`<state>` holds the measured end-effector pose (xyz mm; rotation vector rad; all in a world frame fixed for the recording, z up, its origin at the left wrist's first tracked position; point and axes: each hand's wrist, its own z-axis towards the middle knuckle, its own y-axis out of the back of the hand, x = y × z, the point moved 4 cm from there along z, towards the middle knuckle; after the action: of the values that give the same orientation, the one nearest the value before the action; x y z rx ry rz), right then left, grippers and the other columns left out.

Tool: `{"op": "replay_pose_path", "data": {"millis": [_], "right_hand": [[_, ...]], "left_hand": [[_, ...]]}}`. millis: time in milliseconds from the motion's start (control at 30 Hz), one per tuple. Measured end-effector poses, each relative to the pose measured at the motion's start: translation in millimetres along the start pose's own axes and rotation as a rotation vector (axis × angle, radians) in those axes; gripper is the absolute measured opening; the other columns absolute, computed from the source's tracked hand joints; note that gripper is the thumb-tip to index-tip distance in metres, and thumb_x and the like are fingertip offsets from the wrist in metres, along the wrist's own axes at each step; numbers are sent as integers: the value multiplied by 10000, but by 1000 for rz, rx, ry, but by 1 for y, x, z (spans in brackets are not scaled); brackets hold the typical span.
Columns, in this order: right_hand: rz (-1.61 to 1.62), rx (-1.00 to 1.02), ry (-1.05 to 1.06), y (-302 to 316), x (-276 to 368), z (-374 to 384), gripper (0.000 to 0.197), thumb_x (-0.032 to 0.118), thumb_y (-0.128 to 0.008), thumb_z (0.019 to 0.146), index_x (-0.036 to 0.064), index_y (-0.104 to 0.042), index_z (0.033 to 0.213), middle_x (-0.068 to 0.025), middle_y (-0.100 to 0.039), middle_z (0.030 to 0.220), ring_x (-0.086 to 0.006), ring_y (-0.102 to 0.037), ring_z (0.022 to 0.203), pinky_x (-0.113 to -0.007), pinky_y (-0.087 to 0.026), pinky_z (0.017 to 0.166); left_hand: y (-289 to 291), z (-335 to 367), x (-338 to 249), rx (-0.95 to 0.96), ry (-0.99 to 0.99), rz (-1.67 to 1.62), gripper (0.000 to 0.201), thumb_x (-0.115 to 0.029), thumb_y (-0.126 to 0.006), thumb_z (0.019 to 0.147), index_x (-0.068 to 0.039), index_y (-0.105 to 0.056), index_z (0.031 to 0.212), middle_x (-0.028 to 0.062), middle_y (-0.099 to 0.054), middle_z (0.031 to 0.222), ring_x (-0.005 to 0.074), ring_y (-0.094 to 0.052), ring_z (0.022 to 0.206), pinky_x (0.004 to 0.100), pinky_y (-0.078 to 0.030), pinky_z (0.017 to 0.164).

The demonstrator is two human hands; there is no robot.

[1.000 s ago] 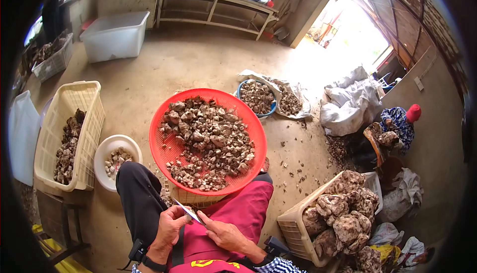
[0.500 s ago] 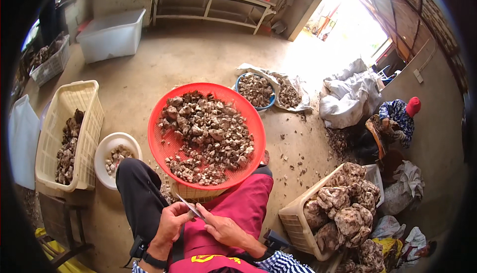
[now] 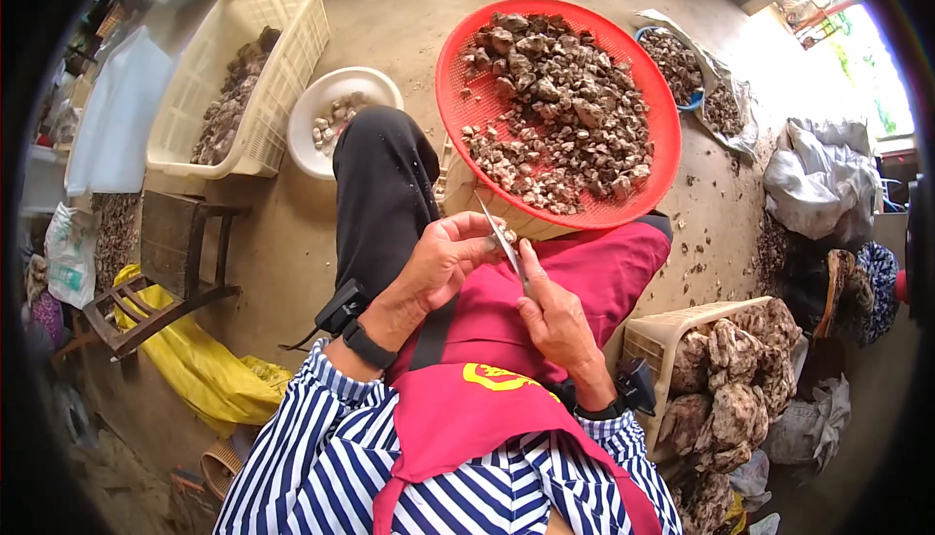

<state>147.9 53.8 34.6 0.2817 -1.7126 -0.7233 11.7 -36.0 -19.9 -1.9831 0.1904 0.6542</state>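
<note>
L hand (image 3: pixel 438 267): fingertips together, pinching a small pale piece (image 3: pixel 507 235), partly hidden by my fingers; in the earlier frames I can't make it out. R hand (image 3: pixel 563 321): clamped on knife (image 3: pixel 513 258), blade pointing up and L w/ its edge at the piece. Exact contact pt. can't be read. Both hands sit close together above my apron (image 3: pixel 482 311), just below the red tray (image 3: pixel 465 87).

Change vs. prev. frame: my view has swung down and L, so tray now sits upper R, approx. same fill of dark chunks (image 3: pixel 575 97). Blade stands steeper than 0.5 s ago. More of my striped sleeves (image 3: pixel 321 438) shows, also more of stool (image 3: pixel 168 253) and yellow sack (image 3: pixel 200 360) at L.

Surroundings: white bowl (image 3: pixel 304 141) w/ pale pcs. beside my L knee; cream crate (image 3: pixel 317 38) next to it, part-filled. At R, a 2nd crate (image 3: pixel 638 348) is piled w/ large lumps (image 3: pixel 735 374). Co-worker (image 3: pixel 877 292) at far R edge.
</note>
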Motion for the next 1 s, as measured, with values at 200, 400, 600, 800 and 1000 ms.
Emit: {"op": "replay_pose_path", "data": {"millis": [200, 400, 600, 800, 1000], "right_hand": [[-113, -72, 50, -8, 4, 2, 664, 82, -544, 824, 68, -258, 1424, -168, -587, 833, -343, -582, 743, -405, -466, 656], [48, 38, -69, -4, 10, 8, 654, 48, -522, 828, 66, -253, 1425, -217, -601, 926, -381, -590, 822, -403, -470, 723], [189, 46, -107, -4, 11, 11, 657, 29, -500, 834, 74, -232, 1432, -266, -581, 1025, -395, -592, 907, -385, -456, 796], [277, 22, -177, -3, 5, 9, 624, 33, -487, 847, 88, -266, 1428, -134, -564, 769, -240, -559, 671, -305, -456, 681], [807, 10, -339, -2, 4, 6, 612, 19, -429, 847, 52, -257, 1434, 36, -449, 645, -24, -367, 506, -174, -320, 466]], "left_hand": [[1, -5, 1, 34, 4, -16, 240, -17, -609, 833, 30, -566, 1064, 128, -635, 1000, 205, -612, 913, 326, -485, 824], [2, -4, -2, 52, 11, 52, 255, -8, -617, 821, 29, -581, 1070, 113, -636, 987, 188, -608, 886, 313, -479, 795], [-1, -1, 2, 54, -35, 119, 246, 30, -605, 818, 38, -578, 1062, 105, -629, 977, 177, -597, 882, 303, -476, 797], [-6, -5, -2, 63, -48, 137, 250, 26, -615, 813, 55, -569, 1057, 105, -626, 960, 175, -590, 877, 300, -474, 809], [-10, -7, -3, 63, 1, 78, 260, 2, -614, 824, 59, -557, 1072, 138, -623, 1020, 201, -597, 903, 311, -475, 816]]}}
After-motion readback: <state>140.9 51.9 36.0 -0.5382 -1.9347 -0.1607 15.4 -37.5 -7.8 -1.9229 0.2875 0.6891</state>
